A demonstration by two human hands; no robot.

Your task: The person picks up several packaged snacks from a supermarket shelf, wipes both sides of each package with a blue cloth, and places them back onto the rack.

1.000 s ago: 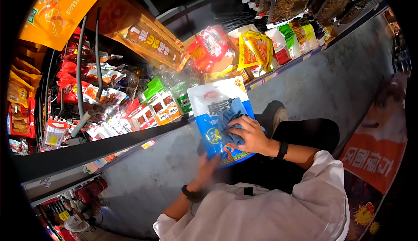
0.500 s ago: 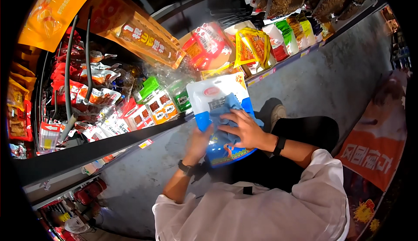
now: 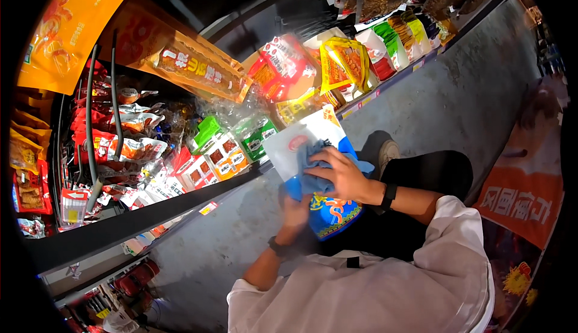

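Note:
In front of me a white and blue plastic snack bag [image 3: 286, 146] is held tilted above my lap. My left hand [image 3: 295, 214], smeared by motion, is closed on the bag's left edge. On the bag's face lies a crumpled blue cloth [image 3: 308, 179]. My right hand [image 3: 344, 177] presses that cloth against the bag, its fingers curled over the folds. The lower part of the bag shows a bright coloured pattern, while the cloth and both hands cover its middle.
A shelf edge [image 3: 150, 215] runs diagonally along my left. Red and white snack packs [image 3: 138, 147], boxed snacks [image 3: 227, 152] and yellow packs [image 3: 344, 65] fill the shelf. Metal hooks [image 3: 90, 134] stick out at the left. An orange printed banner [image 3: 518, 194] stands at the right.
The cloth and my right hand have shifted slightly across the bag. My left hand has moved a little to the right, and the bag is tilted more. The whole view has turned slightly.

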